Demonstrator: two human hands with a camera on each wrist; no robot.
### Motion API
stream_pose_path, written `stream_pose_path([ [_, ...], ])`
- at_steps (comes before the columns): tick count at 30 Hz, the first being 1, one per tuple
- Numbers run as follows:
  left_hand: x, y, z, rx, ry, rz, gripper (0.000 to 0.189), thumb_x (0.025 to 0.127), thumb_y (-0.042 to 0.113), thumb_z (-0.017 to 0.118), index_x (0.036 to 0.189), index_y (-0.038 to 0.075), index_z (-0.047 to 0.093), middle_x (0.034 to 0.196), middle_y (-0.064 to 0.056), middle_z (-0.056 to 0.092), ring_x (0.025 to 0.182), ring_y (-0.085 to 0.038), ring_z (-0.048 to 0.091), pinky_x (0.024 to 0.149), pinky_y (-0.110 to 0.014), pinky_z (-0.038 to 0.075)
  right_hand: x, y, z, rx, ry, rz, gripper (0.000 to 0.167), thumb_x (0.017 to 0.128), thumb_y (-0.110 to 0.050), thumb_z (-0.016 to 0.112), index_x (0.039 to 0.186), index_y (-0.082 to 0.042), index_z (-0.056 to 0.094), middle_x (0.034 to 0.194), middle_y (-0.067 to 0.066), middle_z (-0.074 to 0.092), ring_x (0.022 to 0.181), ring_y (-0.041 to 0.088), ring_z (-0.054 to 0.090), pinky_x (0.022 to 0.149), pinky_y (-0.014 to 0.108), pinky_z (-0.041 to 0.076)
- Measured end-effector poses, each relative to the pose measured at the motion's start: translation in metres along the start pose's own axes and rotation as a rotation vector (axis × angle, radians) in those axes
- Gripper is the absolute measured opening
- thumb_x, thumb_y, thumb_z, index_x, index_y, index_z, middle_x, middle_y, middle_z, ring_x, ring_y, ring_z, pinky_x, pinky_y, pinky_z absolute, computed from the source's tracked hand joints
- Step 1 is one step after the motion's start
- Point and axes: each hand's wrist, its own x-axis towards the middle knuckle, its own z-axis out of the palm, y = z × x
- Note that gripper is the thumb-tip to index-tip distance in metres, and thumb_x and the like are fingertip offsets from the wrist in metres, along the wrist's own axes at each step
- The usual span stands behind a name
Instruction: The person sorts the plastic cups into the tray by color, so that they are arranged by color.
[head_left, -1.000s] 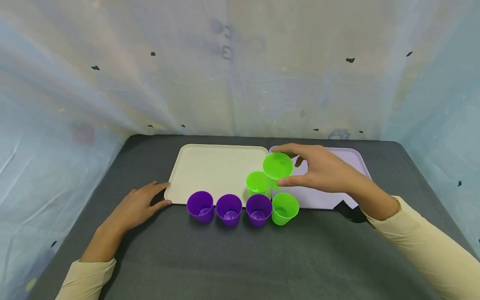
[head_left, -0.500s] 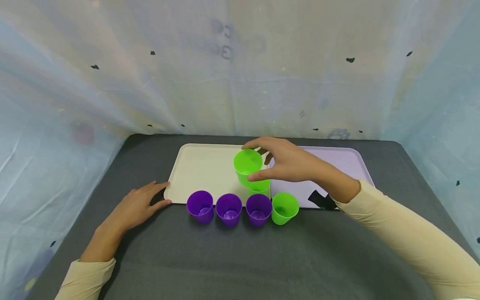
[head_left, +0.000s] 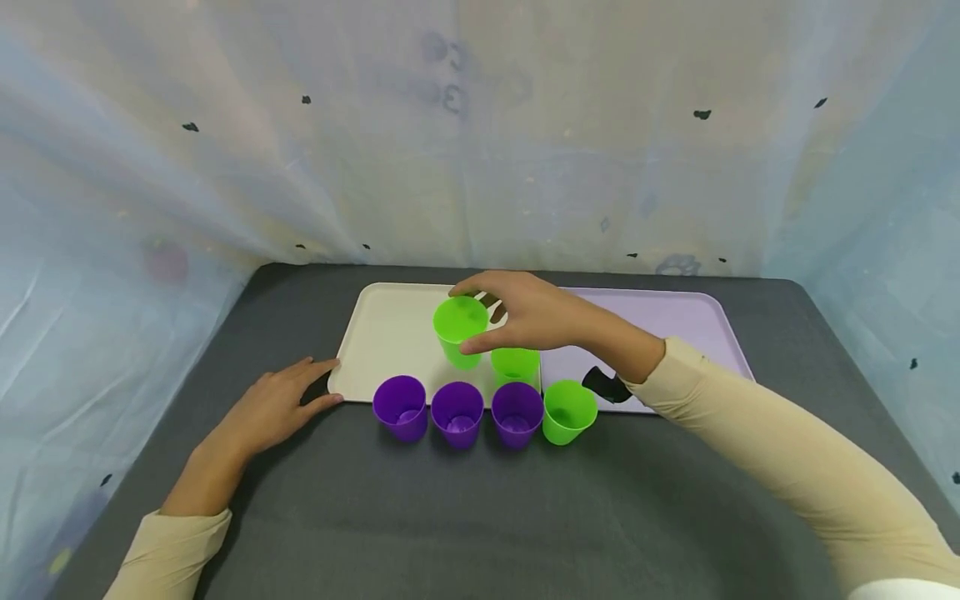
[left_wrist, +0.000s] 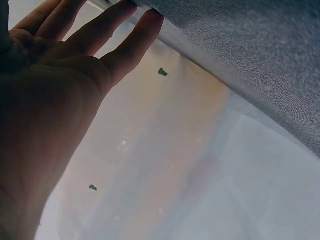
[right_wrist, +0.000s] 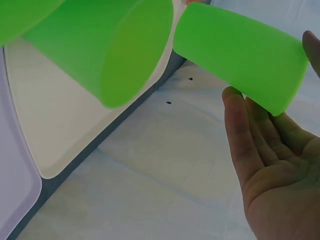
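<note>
The right hand [head_left: 528, 312] pinches a green cup [head_left: 457, 331] near its rim, holding it upright over the cream tray [head_left: 397, 333]. The left hand [head_left: 272, 411] lies spread beside the tray's near left corner; the curtain [head_left: 600, 183] bears a faint 3-like mark [head_left: 452, 98].

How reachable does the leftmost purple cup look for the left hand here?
Probably yes: the left hand rests at the left edge of the cream tray; in the head view, no other cup stands between it and the leftmost purple cup.
</note>
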Motion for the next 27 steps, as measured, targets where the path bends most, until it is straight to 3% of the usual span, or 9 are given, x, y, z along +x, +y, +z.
stream_pose_path([
  [6, 0.002, -0.004, 0.002, 0.005, -0.019, -0.009, 0.059, 0.095, 0.046, 0.063, 0.141, 0.01, 0.055, 0.137, -0.029, 0.058, 0.127, -0.051, 0.053, 0.095, -0.072, 0.042, 0.01, 0.0, 0.007, 0.009, -0.024, -0.031, 0.072, 0.084, -0.044, 0.078, 0.145, -0.019, 0.05, 0.144, -0.004, 0.053, 0.124, 0.017, 0.059, 0.094, 0.028, 0.055],
  [15, 0.006, -0.003, 0.001, 0.008, -0.026, -0.024, 0.061, 0.096, 0.049, 0.061, 0.142, 0.01, 0.054, 0.138, -0.031, 0.056, 0.126, -0.052, 0.054, 0.096, -0.07, 0.042, 0.023, 0.005, 0.008, -0.059, -0.074, -0.043, 0.07, 0.087, -0.044, 0.076, 0.147, -0.019, 0.049, 0.147, -0.002, 0.052, 0.124, 0.018, 0.058, 0.097, 0.031, 0.054],
  [22, 0.008, -0.005, 0.003, 0.003, -0.041, -0.032, 0.063, 0.097, 0.052, 0.058, 0.144, 0.011, 0.052, 0.141, -0.029, 0.054, 0.13, -0.05, 0.05, 0.098, -0.072, 0.04, 0.035, 0.012, 0.016, -0.201, -0.175, -0.048, 0.072, 0.087, -0.048, 0.073, 0.147, -0.017, 0.049, 0.144, -0.002, 0.056, 0.123, 0.02, 0.06, 0.101, 0.036, 0.05],
  [27, 0.007, -0.005, 0.002, 0.003, -0.037, -0.026, 0.062, 0.097, 0.051, 0.059, 0.143, 0.011, 0.053, 0.139, -0.029, 0.055, 0.129, -0.051, 0.051, 0.096, -0.072, 0.04, 0.043, 0.01, 0.021, -0.241, -0.197, -0.058, 0.073, 0.088, -0.046, 0.074, 0.148, -0.015, 0.048, 0.145, 0.001, 0.057, 0.119, 0.019, 0.061, 0.099, 0.036, 0.05],
])
